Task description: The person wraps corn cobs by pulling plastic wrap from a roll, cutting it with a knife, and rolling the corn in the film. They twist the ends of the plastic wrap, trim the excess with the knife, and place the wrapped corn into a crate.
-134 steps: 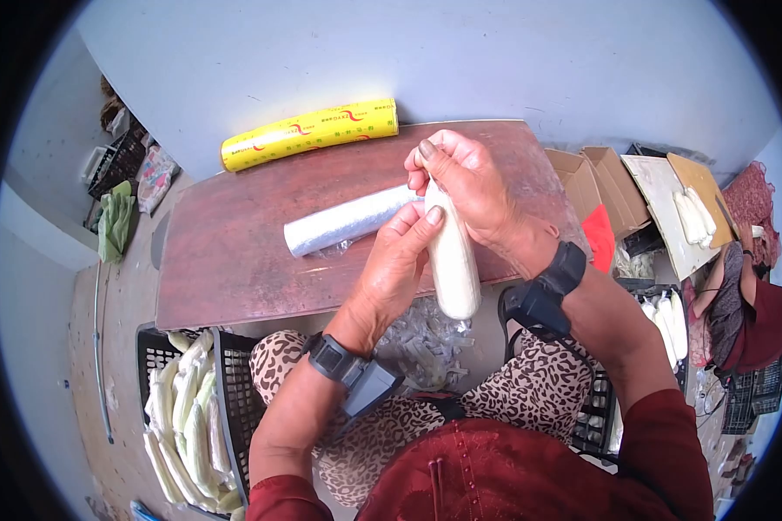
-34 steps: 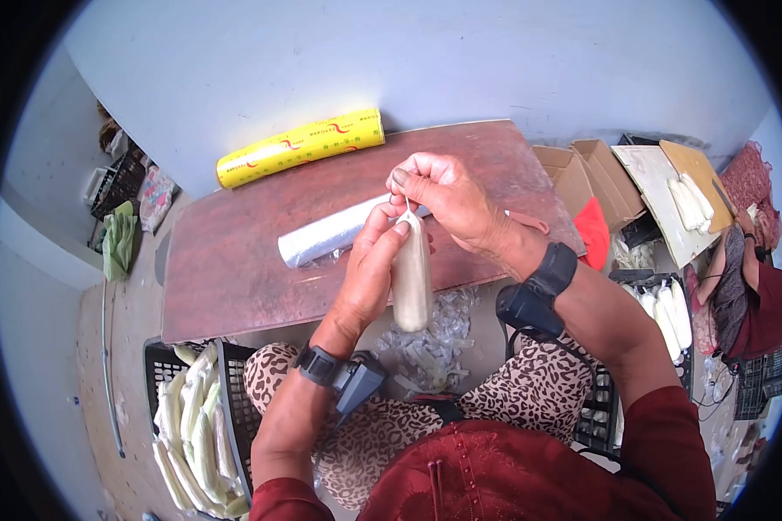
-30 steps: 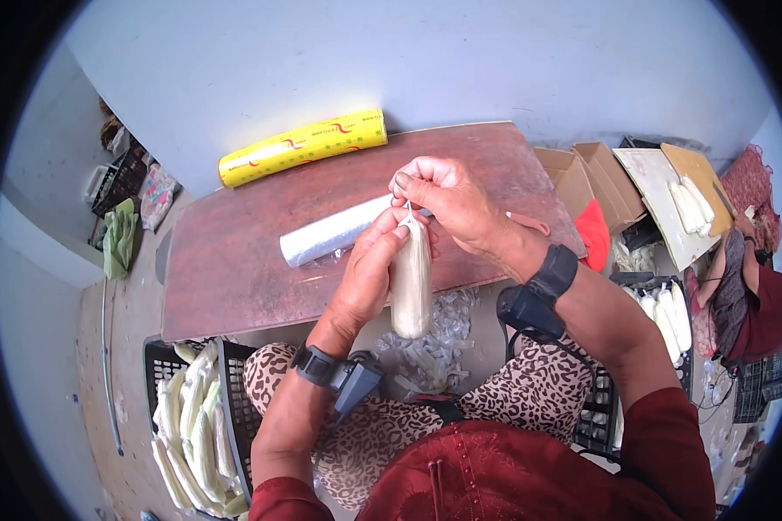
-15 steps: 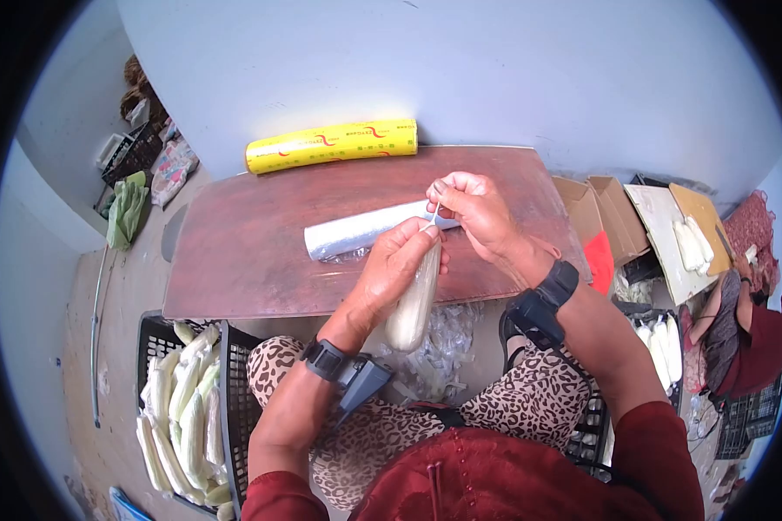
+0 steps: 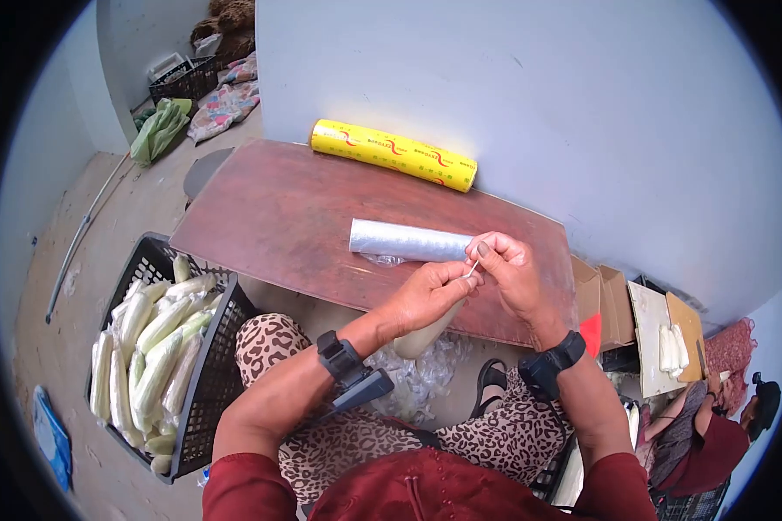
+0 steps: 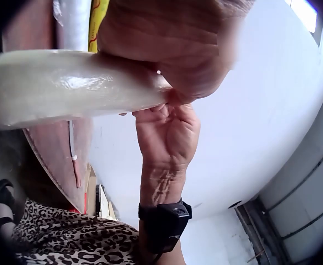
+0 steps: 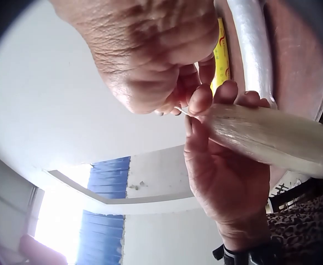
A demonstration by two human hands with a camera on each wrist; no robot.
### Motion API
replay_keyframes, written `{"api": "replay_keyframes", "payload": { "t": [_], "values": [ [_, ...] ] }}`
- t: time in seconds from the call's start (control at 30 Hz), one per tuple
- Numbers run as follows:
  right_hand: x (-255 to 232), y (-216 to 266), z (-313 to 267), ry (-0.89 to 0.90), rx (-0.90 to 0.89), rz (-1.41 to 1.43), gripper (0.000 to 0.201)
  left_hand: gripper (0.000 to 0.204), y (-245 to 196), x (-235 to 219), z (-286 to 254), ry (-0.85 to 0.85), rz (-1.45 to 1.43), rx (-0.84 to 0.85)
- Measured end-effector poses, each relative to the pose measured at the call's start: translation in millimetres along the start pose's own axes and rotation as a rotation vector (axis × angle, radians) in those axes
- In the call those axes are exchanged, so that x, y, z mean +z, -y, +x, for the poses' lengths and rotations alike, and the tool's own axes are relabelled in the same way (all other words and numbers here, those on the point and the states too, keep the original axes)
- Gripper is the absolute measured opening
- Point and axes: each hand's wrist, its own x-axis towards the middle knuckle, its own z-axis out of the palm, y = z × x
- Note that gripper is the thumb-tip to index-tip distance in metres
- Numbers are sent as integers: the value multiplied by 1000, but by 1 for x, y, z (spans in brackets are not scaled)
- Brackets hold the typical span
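A pale, film-wrapped vegetable [image 5: 426, 337] hangs tilted from my left hand [image 5: 430, 300], which grips its upper end between thumb and fingers. My right hand [image 5: 508, 269] pinches the thin twisted tail of the film just above it. In the left wrist view the smooth, shiny wrapped vegetable [image 6: 56, 91] extends leftward from the left hand [image 6: 167, 44], the right hand [image 6: 170, 132] beyond. In the right wrist view the left hand [image 7: 228, 171] holds the vegetable [image 7: 277, 138] near its tip, and the right hand [image 7: 145, 55] draws on the white twist.
A clear film roll [image 5: 408, 240] and a yellow roll [image 5: 395, 156] lie on the red-brown table [image 5: 269, 234]. At left stands a black crate [image 5: 208, 382] of wrapped vegetables; film scraps [image 5: 421, 373] lie below the table. Cardboard boxes [image 5: 615, 304] and another person [image 5: 704, 434] are at right.
The head view has turned, so the table and crate appear rotated. Both hands stay together at the vegetable's end; the vegetable now tilts more and shows less behind the left hand.
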Motion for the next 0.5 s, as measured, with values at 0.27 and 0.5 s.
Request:
{"api": "replay_keyframes", "payload": {
  "t": [0.27, 0.5],
  "values": [
    [5, 12, -5, 3, -25, 19, 21, 25, -14, -5, -4, 3, -87, -73],
    [9, 15, -9, -4, -55, 8, 20, 19, -25, -5, -6, 18, -57, -140]
  ]
}}
